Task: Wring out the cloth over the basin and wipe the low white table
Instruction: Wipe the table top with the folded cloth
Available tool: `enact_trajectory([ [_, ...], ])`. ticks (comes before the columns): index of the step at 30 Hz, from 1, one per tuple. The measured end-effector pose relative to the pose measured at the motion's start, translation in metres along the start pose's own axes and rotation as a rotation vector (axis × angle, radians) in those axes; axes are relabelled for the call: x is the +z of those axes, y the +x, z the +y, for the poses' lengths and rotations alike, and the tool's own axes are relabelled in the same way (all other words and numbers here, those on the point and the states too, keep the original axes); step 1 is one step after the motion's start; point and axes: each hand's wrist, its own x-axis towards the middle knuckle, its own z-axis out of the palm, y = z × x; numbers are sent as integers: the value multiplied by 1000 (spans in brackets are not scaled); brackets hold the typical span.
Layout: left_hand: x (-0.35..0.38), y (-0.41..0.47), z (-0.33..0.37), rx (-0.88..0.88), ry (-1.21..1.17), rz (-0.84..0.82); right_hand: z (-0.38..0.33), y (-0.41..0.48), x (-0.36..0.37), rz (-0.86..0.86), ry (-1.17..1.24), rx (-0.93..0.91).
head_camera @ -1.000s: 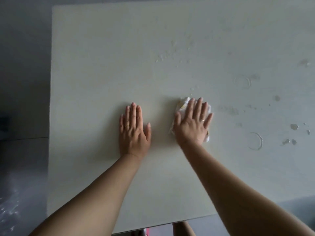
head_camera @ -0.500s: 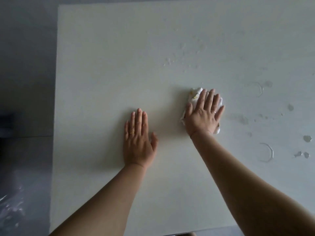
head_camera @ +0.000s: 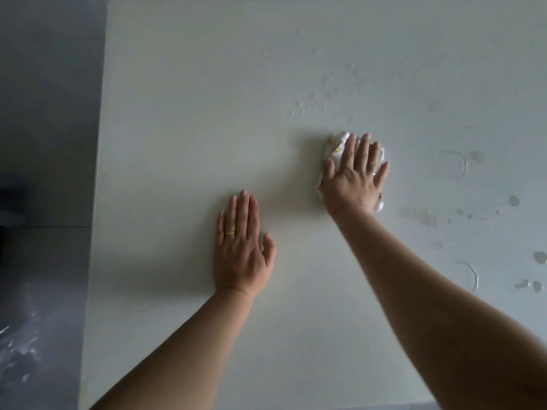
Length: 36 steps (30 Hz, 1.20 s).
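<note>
The low white table (head_camera: 183, 119) fills most of the view. My right hand (head_camera: 353, 176) presses flat, fingers straight, on a small white cloth with yellow marks (head_camera: 336, 145) at the table's middle right; most of the cloth is hidden under the palm. My left hand (head_camera: 241, 247) rests flat on the bare tabletop, nearer to me and to the left of the cloth, holding nothing. No basin is in view.
Water drops, ring marks (head_camera: 451, 164) and wet patches (head_camera: 420, 214) lie on the table to the right of and beyond the cloth. Grey floor (head_camera: 44, 113) runs along the table's left edge, with shiny plastic (head_camera: 17, 350) at the lower left.
My right hand has pushed the cloth away from me and to the right, towards the drops. My left hand has stayed flat in about the same spot.
</note>
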Motion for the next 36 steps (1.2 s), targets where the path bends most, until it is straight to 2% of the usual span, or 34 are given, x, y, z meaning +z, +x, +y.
enact_trajectory([
  [2,-1,0,1,-3,-2,-9,-36,-16,8,11,42,13],
  [5,-2,0,2,-23,-3,-26,-77,-44,17,-48,38,-292],
  [9,-4,0,0,-14,-23,-17,-50,-19,6,-72,-25,-650],
  [11,-5,0,0,-2,-44,-14,-20,14,-3,-32,-24,-578],
  [13,-7,0,-1,4,-82,-15,2,43,-11,-21,2,-322],
  [15,-11,7,-1,3,-124,-15,1,55,-11,-10,21,-100],
  [18,-18,40,-4,7,-128,40,-18,52,-5,26,43,52],
  [21,-24,101,-3,-27,-118,106,-18,50,-4,31,35,52],
  [24,-21,150,-4,-54,-99,87,-15,50,-4,41,26,34],
  [28,-9,165,-9,-81,-60,50,-16,50,0,51,5,29],
  [32,-9,163,-7,-86,-48,75,-34,51,1,31,18,139],
  [34,-11,164,-7,-84,-44,80,-63,47,4,26,47,68],
  [36,-12,164,-7,-77,-47,74,-88,41,7,-2,44,-148],
])
